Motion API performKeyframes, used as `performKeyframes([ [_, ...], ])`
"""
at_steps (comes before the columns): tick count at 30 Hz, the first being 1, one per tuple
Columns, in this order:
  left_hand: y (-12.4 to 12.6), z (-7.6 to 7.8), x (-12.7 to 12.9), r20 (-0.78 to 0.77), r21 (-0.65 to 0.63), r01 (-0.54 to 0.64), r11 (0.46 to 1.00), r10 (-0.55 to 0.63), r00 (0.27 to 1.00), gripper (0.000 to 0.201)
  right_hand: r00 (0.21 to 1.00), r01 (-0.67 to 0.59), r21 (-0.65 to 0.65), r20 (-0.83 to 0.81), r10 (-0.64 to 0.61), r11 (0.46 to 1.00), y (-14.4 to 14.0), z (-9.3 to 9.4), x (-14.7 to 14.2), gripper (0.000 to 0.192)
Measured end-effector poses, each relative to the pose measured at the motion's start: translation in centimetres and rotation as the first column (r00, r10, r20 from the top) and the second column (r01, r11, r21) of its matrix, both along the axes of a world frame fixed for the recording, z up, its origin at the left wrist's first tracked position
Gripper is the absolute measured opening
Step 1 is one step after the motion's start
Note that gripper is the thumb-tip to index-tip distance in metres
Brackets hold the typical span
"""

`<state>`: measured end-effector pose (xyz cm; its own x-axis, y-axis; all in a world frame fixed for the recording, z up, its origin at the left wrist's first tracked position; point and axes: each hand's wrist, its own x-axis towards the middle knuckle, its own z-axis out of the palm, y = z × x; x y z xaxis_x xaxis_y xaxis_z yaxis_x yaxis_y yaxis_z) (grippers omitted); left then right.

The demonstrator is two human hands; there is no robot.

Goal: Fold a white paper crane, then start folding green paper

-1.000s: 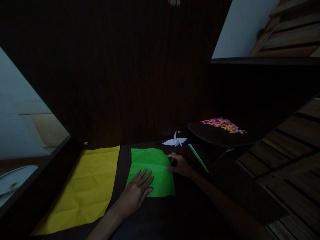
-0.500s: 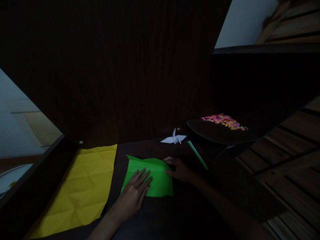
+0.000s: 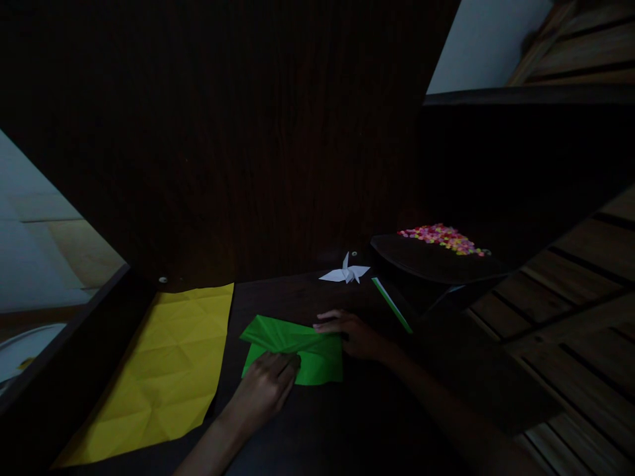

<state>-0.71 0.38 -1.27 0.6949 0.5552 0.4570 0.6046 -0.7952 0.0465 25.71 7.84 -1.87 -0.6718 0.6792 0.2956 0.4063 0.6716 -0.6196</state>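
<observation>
1. Both hands work on the green paper (image 3: 307,357), which lies on the dark tabletop (image 3: 317,423) near its middle, a little toward the near edge.
2. Left hand (image 3: 265,387) lies on the near left part of the green paper, fingers curled and bent inward, their tips pressing on the sheet; whether they pinch a layer or only press it flat cannot be told in the dim light.
3. Right hand (image 3: 354,334) rests at the far right corner of the green paper, fingers stretched toward the left along the sheet's far edge and touching it; the hand is loosely open and closes around nothing that shows.
4. Green paper is partly folded: its far portion is raised and creased over the rest, with a point sticking out at the left, while the near right part lies flat.
5. Yellow paper (image 3: 169,370), a larger creased sheet, lies flat by the left edge of the tabletop, apart from the green one, with a strip of dark surface between them.
6. White paper crane (image 3: 346,273) stands by the far edge of the tabletop, beyond the right hand and apart from it.
7. Thin green strip (image 3: 391,305) lies slanted to the right of the right hand.
8. Multicoloured small pieces (image 3: 441,238) lie heaped on a dark raised surface at the far right corner.
</observation>
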Motion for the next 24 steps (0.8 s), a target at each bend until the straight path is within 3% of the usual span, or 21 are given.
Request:
performKeyframes([
  [5,-1.3,0.8,0.4,0.080,0.220,0.118,0.968,-0.138,0.987,0.013,0.996,-0.094,0.074,0.014,0.094,0.993,0.1,0.2,0.0,0.047],
  [11,-2.5,2.0,1.1,0.141,0.369,0.058,0.928,-0.117,0.983,0.017,0.985,-0.159,0.162,0.086,0.147,0.974,-0.1,0.4,0.1,0.047],
  [18,-1.7,2.6,1.0,0.182,0.197,-0.247,0.949,0.213,0.960,0.036,0.971,-0.192,0.247,0.188,0.148,0.950,-0.1,0.5,0.0,0.043],
  [24,-0.9,1.1,0.0,-0.043,0.020,-0.281,0.959,0.282,0.958,0.080,0.957,-0.205,0.255,0.252,0.140,0.945,-0.2,0.8,-0.2,0.042],
])
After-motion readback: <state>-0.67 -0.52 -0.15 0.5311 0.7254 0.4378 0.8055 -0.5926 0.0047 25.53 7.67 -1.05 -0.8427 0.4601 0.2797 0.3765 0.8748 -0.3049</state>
